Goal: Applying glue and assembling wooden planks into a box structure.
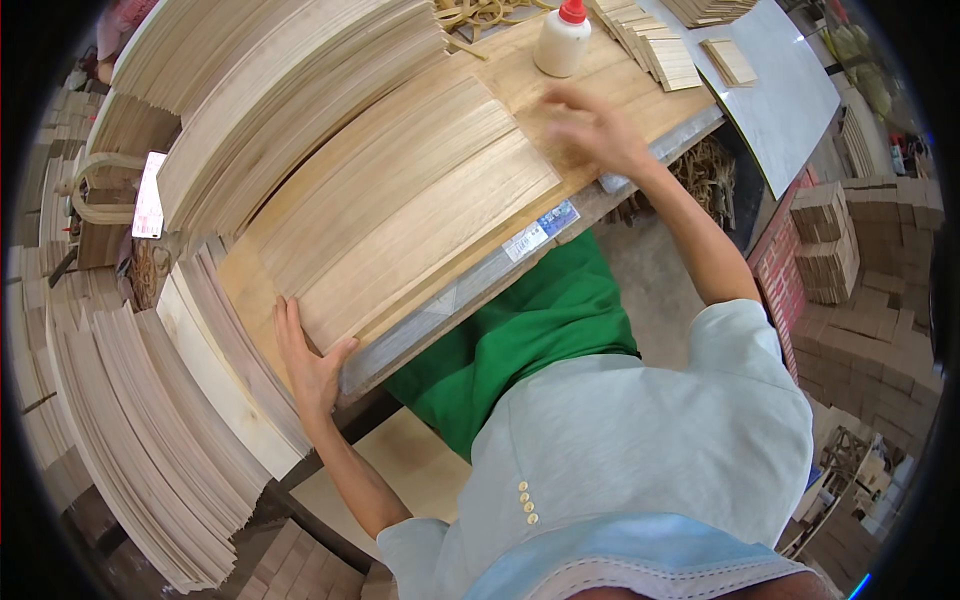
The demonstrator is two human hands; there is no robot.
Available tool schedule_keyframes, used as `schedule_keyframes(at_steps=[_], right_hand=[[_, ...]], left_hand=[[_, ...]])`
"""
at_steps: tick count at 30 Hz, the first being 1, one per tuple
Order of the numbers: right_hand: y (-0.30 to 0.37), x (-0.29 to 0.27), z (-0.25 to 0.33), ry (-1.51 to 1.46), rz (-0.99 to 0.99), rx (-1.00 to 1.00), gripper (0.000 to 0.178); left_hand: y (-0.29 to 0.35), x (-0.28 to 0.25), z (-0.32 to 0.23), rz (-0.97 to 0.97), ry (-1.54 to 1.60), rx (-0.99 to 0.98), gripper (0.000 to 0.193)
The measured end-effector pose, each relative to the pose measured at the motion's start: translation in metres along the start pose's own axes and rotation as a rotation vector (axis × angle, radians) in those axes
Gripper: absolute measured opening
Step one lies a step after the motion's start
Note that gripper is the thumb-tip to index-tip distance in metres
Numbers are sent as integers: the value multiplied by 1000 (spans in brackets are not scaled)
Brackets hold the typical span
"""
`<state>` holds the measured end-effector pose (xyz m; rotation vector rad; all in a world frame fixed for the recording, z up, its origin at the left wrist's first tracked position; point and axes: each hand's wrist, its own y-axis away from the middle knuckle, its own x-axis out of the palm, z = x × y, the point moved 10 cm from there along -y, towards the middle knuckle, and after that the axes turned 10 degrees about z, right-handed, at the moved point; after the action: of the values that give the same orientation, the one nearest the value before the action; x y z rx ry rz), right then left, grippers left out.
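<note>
Several long, thin pale wooden boards point(420, 200) lie side by side on the wooden worktop point(655, 112) in front of me. At their near left end, my left hand point(308, 360) rests with fingers stretched out and the thumb apart, against the boards' end. Past their right end, my right hand point(595, 130) hovers low over the worktop, its fingers smeared by motion, so I cannot make out whether anything is in them. Just beyond it stands a white squeeze bottle point(562, 45) with a red cap.
Tall stacks of long wooden strips point(300, 90) rise along the worktop's far side. More strips point(140, 400) are stacked at the left. Small wooden slats point(655, 50) lie at the far right, beside a grey sheet point(775, 100). Bundled wood blocks point(825, 240) stand further right.
</note>
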<state>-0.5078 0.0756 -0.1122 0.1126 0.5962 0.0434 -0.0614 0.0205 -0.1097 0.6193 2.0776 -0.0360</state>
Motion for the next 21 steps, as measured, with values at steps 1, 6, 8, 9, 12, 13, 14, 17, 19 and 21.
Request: schedule_keyframes(at_steps=[1, 6, 8, 9, 12, 13, 14, 17, 19, 21], right_hand=[[4, -32, -29, -211, -260, 58, 86], [-9, -72, -33, -177, -575, -49, 79], [-27, -61, -37, -175, -489, -37, 77], [-31, -63, -43, -174, -489, -40, 77], [-33, -70, -45, -127, -561, -59, 77], [-36, -71, -47, -103, -568, -23, 72], [-36, -73, -49, -78, -578, 14, 67], [-35, -83, -64, -78, -600, 68, 61], [-32, -74, -45, -152, -546, 24, 61], [-24, -64, -13, -257, -427, -72, 61]], left_hand=[[1, -1, -2, -4, 4, 3, 97], [5, 0, 6, -32, 9, 38, 99], [5, -2, 8, -38, 4, 41, 99], [4, 0, 6, -26, 20, 39, 100], [2, 0, -1, -30, 57, 40, 102], [3, -2, -2, -46, 78, 47, 103], [4, -2, -3, -42, 76, 47, 103], [4, -1, -4, -18, 88, 33, 106], [15, -13, -10, -91, 42, 17, 92], [24, -22, -10, -212, 22, 68, 82]])
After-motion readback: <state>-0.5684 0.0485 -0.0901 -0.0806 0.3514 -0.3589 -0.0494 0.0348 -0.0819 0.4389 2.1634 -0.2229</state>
